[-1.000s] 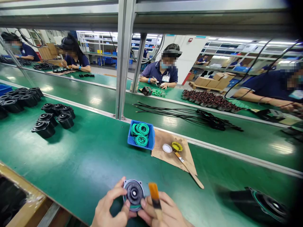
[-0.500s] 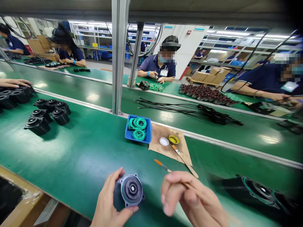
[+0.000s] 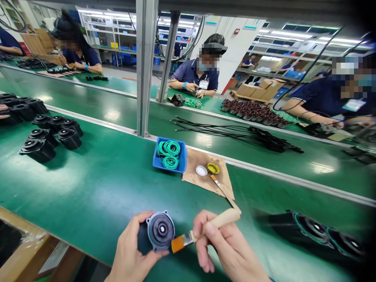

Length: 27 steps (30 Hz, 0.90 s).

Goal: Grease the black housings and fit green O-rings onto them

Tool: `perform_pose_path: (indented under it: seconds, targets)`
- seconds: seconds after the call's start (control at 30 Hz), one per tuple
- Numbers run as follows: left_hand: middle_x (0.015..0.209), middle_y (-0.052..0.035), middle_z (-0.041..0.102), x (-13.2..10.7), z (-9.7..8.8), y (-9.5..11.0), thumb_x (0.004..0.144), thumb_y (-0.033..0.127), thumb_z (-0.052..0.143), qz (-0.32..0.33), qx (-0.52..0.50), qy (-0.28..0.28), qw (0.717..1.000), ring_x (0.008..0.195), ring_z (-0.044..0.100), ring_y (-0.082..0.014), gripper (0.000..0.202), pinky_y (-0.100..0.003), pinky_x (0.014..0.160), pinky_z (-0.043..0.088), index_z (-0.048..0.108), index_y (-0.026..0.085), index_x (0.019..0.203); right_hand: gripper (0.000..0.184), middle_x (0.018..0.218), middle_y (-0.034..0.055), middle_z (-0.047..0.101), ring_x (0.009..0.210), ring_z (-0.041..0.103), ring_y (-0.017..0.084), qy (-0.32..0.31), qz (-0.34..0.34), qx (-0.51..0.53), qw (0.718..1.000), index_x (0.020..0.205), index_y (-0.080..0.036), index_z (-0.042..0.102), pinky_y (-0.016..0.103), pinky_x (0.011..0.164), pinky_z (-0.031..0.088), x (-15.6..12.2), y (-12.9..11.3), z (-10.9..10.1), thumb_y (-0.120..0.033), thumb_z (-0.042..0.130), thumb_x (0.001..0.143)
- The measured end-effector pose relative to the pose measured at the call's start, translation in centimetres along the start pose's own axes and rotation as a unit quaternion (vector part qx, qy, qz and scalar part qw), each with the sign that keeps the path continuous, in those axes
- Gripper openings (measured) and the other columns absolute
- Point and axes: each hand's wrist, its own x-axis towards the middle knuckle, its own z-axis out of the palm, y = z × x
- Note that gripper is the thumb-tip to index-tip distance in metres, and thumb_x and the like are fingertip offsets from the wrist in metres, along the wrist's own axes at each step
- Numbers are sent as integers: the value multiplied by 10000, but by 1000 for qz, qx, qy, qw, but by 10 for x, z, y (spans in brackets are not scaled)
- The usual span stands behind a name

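Observation:
My left hand (image 3: 133, 244) is wrapped round the side of a black round housing (image 3: 161, 231) with a grey flange and screw lugs, its open face turned up. A green ring lies round the inside of the rim. My right hand (image 3: 219, 243) grips a flat brush (image 3: 186, 241) by its pale wooden handle. The orange bristles point left and sit at the right edge of the housing; I cannot tell whether they touch. Beyond, a second brush (image 3: 221, 188) lies on brown cardboard (image 3: 192, 156) beside a yellow-rimmed pot (image 3: 213, 168) and a white lid (image 3: 201, 170).
A blue bin (image 3: 155, 166) holds green rings (image 3: 170, 154). Several black housings (image 3: 38, 149) stand at left, and more with green rings (image 3: 314, 231) at right. A metal post (image 3: 143, 78) rises from the bench edge. Co-workers (image 3: 194, 76) sit across the green bench.
My right hand has turned the brush, swinging its bristles from pointing away to pointing left, beside the housing. The view has shifted slightly; my left hand keeps its hold.

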Motion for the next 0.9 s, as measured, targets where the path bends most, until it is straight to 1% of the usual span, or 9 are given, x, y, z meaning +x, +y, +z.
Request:
perform_pose_path:
  seconds: [0.07, 0.13, 0.23, 0.33, 0.4, 0.57, 0.67, 0.8, 0.9]
  targets:
    - [1124, -33, 766, -1, 1, -1, 679, 346, 898, -2, 4, -2, 1000, 983, 767, -238, 632, -330, 849, 637, 566, 267, 1210, 586, 470, -12, 587, 364, 440, 79, -7, 21, 5, 1000, 771, -208, 467, 191, 406, 379, 3, 0, 3, -782, 541, 863]
    - [1123, -29, 765, -2, 1, -1, 677, 366, 898, -11, 2, 2, 1000, 986, 765, -235, 628, -329, 854, 636, 568, 273, 1202, 586, 476, -8, 601, 367, 460, 75, 0, 28, 8, 1000, 768, -204, 469, 181, 412, 390, 5, 0, 4, -776, 559, 857]
    - [1122, -39, 767, -2, 2, -1, 680, 397, 894, -20, -8, 11, 1000, 988, 765, -246, 617, -344, 854, 637, 581, 267, 1195, 591, 473, -2, 609, 366, 481, 73, 5, 24, 7, 1000, 763, -195, 476, 170, 408, 396, 8, 1, 6, -772, 567, 856]
    - [1110, -50, 774, -1, 2, -1, 695, 428, 881, -9, -13, 11, 1000, 975, 771, -253, 590, -350, 836, 642, 601, 255, 1184, 585, 469, -3, 605, 364, 494, 75, 14, 18, -3, 1000, 767, -189, 488, 168, 404, 406, 11, 2, 5, -761, 571, 863]
    - [1105, -55, 776, -1, 2, -1, 704, 454, 870, -13, -14, 17, 1000, 971, 772, -255, 574, -351, 832, 643, 613, 250, 1176, 584, 478, -7, 595, 371, 502, 76, 25, 7, -18, 1000, 760, -179, 513, 169, 404, 417, 12, 3, 3, -750, 566, 874]
    - [1106, -72, 771, -3, 6, 1, 724, 536, 832, -34, -30, 29, 999, 984, 765, -268, 563, -367, 851, 633, 626, 242, 1158, 654, 532, 7, 563, 410, 510, 76, 28, -55, -115, 991, 620, -144, 592, 181, 419, 443, 16, 3, -4, -694, 480, 955]
    - [1109, -71, 767, -5, 9, 0, 751, 568, 797, -43, -42, 35, 998, 1000, 758, -265, 539, -365, 863, 627, 619, 251, 1149, 675, 595, 16, 572, 439, 513, 73, 27, -90, -169, 981, 593, -141, 617, 186, 443, 454, 18, 1, -6, -649, 433, 997]
    - [1119, -81, 767, -5, 8, -4, 762, 550, 797, -16, -43, 28, 999, 1013, 760, -268, 548, -365, 871, 629, 602, 246, 1174, 659, 728, 43, 615, 489, 537, 75, 34, -150, -228, 961, 595, -145, 629, 201, 481, 477, 22, -4, -6, -595, 416, 1027]
    - [1146, -70, 768, -2, 3, -5, 751, 486, 832, 13, -30, 5, 999, 1034, 760, -256, 560, -350, 883, 630, 577, 256, 1193, 649, 716, 46, 620, 521, 547, 88, 33, -198, -268, 942, 592, -154, 637, 205, 491, 469, 25, -9, -4, -530, 387, 1058]
